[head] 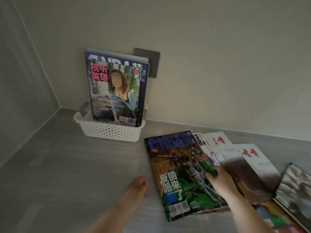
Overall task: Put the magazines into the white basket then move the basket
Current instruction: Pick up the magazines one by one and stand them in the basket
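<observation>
Head view: a grey counter [67, 165] meets a pale wall [218, 64] in a corner, with one dark wall plate [151, 63] partly hidden. I count one white basket [109, 132] standing in that corner. It holds three upright magazines [116, 91], and the rear two show only their upper edges. Near it on the right a fanned pile [252, 157] lies flat. I count at least five in it, but they overlap and are cut off at the frame edge, so the count is unsure. My right hand [222, 182] pinches the right edge of the top basketball magazine [178, 174]. My left hand [138, 184], blurred, hovers loosely curled, holding nothing.
</observation>
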`<control>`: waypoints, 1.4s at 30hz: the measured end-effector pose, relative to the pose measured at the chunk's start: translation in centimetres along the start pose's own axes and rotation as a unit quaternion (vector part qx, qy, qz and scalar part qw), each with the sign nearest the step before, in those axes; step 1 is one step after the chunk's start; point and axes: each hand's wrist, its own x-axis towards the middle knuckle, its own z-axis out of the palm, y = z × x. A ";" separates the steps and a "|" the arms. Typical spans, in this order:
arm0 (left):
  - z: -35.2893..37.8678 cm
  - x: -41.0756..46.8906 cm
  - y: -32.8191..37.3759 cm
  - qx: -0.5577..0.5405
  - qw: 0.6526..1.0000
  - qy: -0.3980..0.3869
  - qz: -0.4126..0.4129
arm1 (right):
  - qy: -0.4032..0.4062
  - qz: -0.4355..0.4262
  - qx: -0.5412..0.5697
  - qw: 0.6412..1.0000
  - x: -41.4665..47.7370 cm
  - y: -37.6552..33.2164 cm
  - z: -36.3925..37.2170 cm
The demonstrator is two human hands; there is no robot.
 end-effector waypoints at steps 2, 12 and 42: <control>1.6 -0.2 1.2 -0.034 0.999 -0.023 -0.018 | -0.007 -0.020 -0.011 1.000 -0.5 0.3 0.0; 4.0 -1.3 2.9 -0.084 0.994 -0.024 -0.067 | -0.051 0.029 0.100 0.993 -0.3 1.9 -2.2; -15.8 2.9 16.8 0.057 0.920 0.162 0.351 | -0.043 -0.287 0.319 0.902 0.4 -21.1 -4.1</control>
